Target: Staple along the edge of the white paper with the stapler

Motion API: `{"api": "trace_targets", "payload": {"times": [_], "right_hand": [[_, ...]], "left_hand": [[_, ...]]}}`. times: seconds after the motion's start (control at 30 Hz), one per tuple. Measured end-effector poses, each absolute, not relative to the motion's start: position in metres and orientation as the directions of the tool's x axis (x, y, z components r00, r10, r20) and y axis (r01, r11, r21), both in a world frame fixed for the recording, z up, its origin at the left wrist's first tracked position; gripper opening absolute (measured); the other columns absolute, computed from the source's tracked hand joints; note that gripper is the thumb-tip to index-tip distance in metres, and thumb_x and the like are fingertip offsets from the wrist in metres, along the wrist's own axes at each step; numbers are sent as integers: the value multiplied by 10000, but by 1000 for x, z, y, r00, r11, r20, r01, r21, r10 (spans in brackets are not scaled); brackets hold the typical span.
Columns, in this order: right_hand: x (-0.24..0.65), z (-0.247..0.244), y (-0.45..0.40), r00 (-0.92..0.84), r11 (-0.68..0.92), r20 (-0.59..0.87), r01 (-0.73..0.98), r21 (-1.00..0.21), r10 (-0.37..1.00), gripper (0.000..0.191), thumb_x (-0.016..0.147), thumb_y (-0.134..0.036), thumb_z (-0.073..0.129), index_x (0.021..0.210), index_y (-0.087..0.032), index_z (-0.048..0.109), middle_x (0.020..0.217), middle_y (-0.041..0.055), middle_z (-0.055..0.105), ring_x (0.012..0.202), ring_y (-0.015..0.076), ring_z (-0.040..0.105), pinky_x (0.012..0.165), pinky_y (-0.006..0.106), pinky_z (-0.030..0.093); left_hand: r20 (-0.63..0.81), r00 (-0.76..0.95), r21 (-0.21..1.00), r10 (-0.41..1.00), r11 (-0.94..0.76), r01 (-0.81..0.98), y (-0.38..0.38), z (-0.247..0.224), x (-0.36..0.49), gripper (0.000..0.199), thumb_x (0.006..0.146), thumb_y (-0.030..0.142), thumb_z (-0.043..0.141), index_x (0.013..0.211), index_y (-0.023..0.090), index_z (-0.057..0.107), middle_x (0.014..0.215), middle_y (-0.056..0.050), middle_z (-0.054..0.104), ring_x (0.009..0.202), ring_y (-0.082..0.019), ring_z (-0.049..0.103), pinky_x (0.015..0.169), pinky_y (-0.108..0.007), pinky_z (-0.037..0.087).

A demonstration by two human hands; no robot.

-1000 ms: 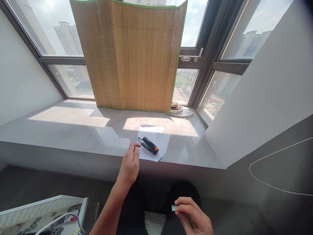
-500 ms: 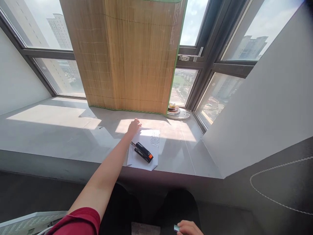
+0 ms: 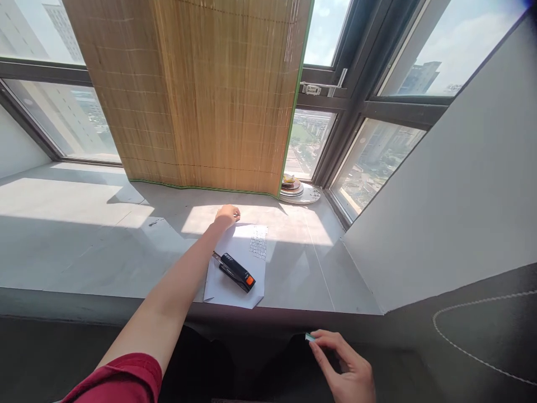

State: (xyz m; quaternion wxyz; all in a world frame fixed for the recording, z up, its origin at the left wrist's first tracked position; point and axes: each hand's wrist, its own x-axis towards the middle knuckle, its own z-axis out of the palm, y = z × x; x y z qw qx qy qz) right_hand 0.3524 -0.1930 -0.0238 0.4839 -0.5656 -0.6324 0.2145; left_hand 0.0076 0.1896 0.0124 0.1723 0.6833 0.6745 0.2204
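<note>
My left hand [image 3: 229,215] is stretched over the far edge of the white papers [image 3: 235,254] on the sill, its fingers curled inward; what they hold, if anything, is too small to make out. A black stapler [image 3: 237,272] with an orange end lies slanted on the papers, below that hand. Printed or written marks show at the papers' upper right. In front of the sill, low in the view, my right hand [image 3: 344,364] pinches a small pale green and white piece [image 3: 310,337] between thumb and fingertips.
A bamboo blind [image 3: 201,101] hangs down to the sill [image 3: 104,246] in front of the window. Stacked plates [image 3: 300,193] stand at its right lower corner. A window handle [image 3: 312,89] is beyond. A pale cord [image 3: 453,341] hangs at the right.
My right hand has come up further into view with the small piece. My left hand stays near the papers' far edge. The whole view has shifted slightly.
</note>
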Motion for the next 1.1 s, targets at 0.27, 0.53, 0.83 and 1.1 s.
{"api": "trace_targets", "payload": {"times": [0.27,0.53,0.83,1.1], "right_hand": [[367,9,90,268,97,332,629,-772,904,212,854,-379,718,777,-183,749,837,112,782,798,261,702,871,396,538],[377,-18,179,301,-10,308,730,-684,902,157,800,-290,666,698,-171,685,706,116,702,724,248,604,809,396,471],[283,4,53,-133,462,466,524,-716,874,265,1020,-396,557,997,-210,744,1014,97,758,885,239,673,822,366,548],[222,2,-10,-555,637,361,459,-619,750,567,905,-302,780,1434,-241,584,1262,91,712,1113,274,680,995,440,572]], "left_hand": [[251,-7,537,968,-133,833,144,2,-13,263,1030,238,515,1108,171,758,1190,-120,752,1076,-247,688,1004,-358,520],[263,56,456,963,-175,873,144,-9,-23,306,997,162,534,1222,155,741,1303,-148,713,1253,-294,635,1089,-382,478],[251,63,437,966,-171,883,164,-14,-4,110,980,180,613,923,208,703,1088,-125,731,1167,-318,637,1067,-427,460],[352,-207,725,913,-127,677,113,12,-27,131,1060,235,468,1150,220,562,938,-38,746,727,-177,671,725,-288,512]]}}
